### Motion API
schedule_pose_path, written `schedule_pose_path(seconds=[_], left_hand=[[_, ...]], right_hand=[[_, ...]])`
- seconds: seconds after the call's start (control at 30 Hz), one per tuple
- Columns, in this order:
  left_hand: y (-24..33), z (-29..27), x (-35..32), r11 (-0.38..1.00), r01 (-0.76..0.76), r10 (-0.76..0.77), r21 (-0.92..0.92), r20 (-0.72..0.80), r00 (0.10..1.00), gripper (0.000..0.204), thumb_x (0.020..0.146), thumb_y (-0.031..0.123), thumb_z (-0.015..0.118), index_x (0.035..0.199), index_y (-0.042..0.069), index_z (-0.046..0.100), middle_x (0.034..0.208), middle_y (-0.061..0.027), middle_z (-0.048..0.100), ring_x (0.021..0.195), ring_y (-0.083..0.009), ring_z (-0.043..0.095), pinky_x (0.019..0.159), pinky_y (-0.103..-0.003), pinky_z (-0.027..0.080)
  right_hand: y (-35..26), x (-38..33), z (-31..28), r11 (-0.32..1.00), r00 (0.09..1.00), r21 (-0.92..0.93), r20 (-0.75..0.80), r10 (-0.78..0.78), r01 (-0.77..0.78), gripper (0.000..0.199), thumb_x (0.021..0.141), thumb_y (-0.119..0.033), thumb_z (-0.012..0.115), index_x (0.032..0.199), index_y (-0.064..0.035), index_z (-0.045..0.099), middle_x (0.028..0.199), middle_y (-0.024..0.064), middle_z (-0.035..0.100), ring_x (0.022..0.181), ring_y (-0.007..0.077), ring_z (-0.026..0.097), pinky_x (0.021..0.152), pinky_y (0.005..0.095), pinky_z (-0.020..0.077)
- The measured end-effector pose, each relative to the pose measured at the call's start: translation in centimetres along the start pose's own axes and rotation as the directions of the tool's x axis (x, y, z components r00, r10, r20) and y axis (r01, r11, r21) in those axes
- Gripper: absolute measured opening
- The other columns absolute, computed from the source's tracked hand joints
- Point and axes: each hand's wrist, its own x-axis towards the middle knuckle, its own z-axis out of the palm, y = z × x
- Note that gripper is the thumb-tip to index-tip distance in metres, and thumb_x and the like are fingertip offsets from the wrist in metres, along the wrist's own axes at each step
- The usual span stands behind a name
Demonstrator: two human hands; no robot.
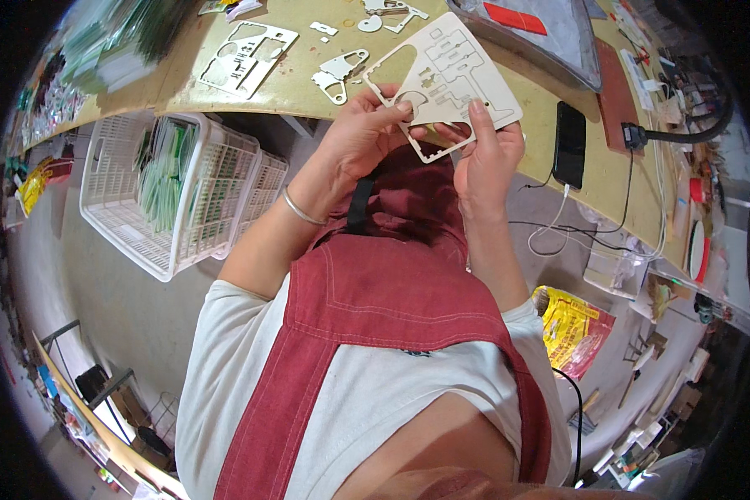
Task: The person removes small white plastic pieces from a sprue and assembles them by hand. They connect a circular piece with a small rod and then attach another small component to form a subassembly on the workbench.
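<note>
Both hands hold a flat cream-coloured die-cut sheet (467, 71), tilted above the table edge over my lap. Cut outlines and several openings run across it. My left hand (371, 125) grips its left side, thumb on top near a rounded cutout. On the lower right, my right hand (489, 154) has its thumb on the face and its fingers underneath, partly hidden. Left of the sheet, loose cut-out pieces (338, 73) lie on the table. A second die-cut sheet (247, 58) rests farther left.
A grey metal tray (587, 50) with a red card (515, 18) stands at the back right. A black phone (569, 146) with a white cable lies near the right edge. Stacked clear packets (112, 42) are at the far left. White plastic baskets (187, 200) stand below.
</note>
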Motion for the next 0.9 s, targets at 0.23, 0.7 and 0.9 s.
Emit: schedule_pose_path(seconds=[0.23, 0.7, 0.9], left_hand=[[-2.2, 2.3, -1.7, 0.990, 0.025, -0.004, 0.141, -0.152, 0.988, 0.026, 0.098, 0.003, 0.067, 0.121, -0.001, 0.056, 0.110, -0.0112, 0.068, 0.090, -0.0223, 0.072, 0.081, -0.037, 0.065], [0.5, -0.8, 0.9, 0.922, -0.169, 0.229, 0.348, -0.138, 0.964, 0.047, 0.097, 0.009, 0.069, 0.138, -0.005, 0.052, 0.115, -0.0138, 0.067, 0.102, -0.0206, 0.069, 0.083, -0.034, 0.060], [1.2, -0.7, -0.3, 0.881, -0.288, 0.350, 0.376, -0.108, 0.930, 0.054, 0.096, 0.009, 0.069, 0.143, -0.006, 0.048, 0.131, -0.0146, 0.061, 0.100, -0.0173, 0.068, 0.082, -0.032, 0.059]], right_hand=[[-1.2, -2.9, -1.2, 0.984, 0.997, -0.163, 0.012, -0.076, 0.077, 0.027, 0.102, -0.004, 0.058, 0.127, 0.0070, 0.059, 0.117, 0.0172, 0.070, 0.098, 0.0255, 0.074, 0.075, 0.0365, 0.0668], [2.2, 2.2, -1.7, 0.919, 0.937, 0.200, -0.005, 0.348, -0.341, 0.034, 0.100, -0.004, 0.059, 0.132, 0.0027, 0.054, 0.126, 0.0191, 0.067, 0.105, 0.0322, 0.071, 0.082, 0.0462, 0.0648], [2.1, 1.8, -0.1, 0.917, 0.938, 0.219, -0.024, 0.347, -0.334, 0.034, 0.098, -0.001, 0.058, 0.131, 0.0046, 0.055, 0.126, 0.0192, 0.067, 0.110, 0.0328, 0.070, 0.089, 0.0499, 0.0627]])
